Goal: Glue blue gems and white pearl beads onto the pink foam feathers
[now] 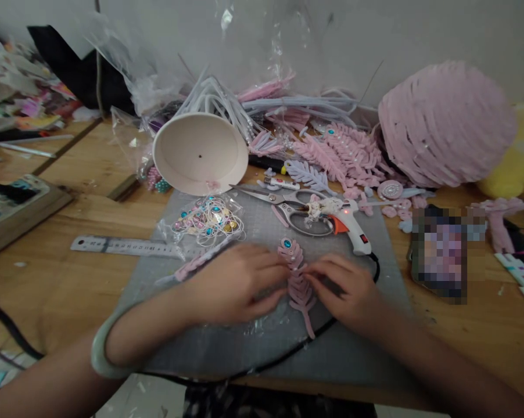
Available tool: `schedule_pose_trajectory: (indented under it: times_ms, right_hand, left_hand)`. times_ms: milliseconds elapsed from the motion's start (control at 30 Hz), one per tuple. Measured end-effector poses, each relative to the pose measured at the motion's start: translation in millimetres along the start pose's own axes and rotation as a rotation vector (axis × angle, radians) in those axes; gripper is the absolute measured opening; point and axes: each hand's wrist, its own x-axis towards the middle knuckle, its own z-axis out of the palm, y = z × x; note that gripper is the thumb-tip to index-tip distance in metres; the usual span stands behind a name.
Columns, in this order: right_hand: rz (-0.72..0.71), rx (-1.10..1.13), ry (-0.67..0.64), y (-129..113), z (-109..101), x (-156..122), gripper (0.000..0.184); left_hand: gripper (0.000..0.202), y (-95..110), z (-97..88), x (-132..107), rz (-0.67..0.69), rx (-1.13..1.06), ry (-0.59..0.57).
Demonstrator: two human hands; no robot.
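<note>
The pink pipe-cleaner feather [304, 299] lay on the grey cutting mat [353, 360] right in front of me, between my two hands, its gem end pointing away and its bare stem slanting back towards me. My right hand [347, 284] was at its right edge, thumb and forefinger drawn together at the tips and pinching the fronds about midway along. My left hand [244, 281] came in from the other side, fingers reaching to the feather's left edge with the thumb apart below them; it was blurred, and I cannot tell whether those fingers gripped or only touched. A pale green bangle [109, 342] circled my left wrist. Near the feather's top sat a round teal gem [287, 244] (a bright spot in all that pink). Beyond it, the white glue gun [356, 232], its small red light lit, lay overlapping the handles of the scissors [262, 195]. To the left were a clear bag of coloured beads and white cords [210, 223] and a metal ruler [122, 245] running off the mat. Farther back, a cream bowl [201, 151] stood tipped with its opening towards me, and more pink feathers [353, 151] lay heaped near a big pink wrapped ball [447, 125].
</note>
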Motion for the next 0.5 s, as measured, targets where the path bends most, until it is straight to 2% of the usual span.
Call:
schedule_pose_trajectory:
  times_ms: [67, 167, 267, 367, 500]
  right_hand:
    - [-0.138, -0.065, -0.081, -8, 2, 1, 0.015]
    - [-0.31, -0.165, -0.198, -21, 10, 6, 0.019]
    - [-0.402, -0.321, -0.301, -30, 22, 10, 0.016]
    - [-0.41, -0.469, -0.34, -37, 29, 14, 0.012]
    - [-0.304, -0.55, -0.296, -45, 23, 16, 0.011]
  left_hand:
    - [0.018, -14, -11.6, 1, -0.029, -0.057, -0.072]
    - [0.01, -31, -18.7, 0, 0.038, -0.157, -0.208]
    - [0.007, -36, -16.7, 0, 0.062, -0.174, -0.236]
    - [0.01, -34, -14.5, 0, 0.049, -0.181, -0.23]
    - [0.015, -32, -18.0, 1, 0.076, -0.311, -0.238]
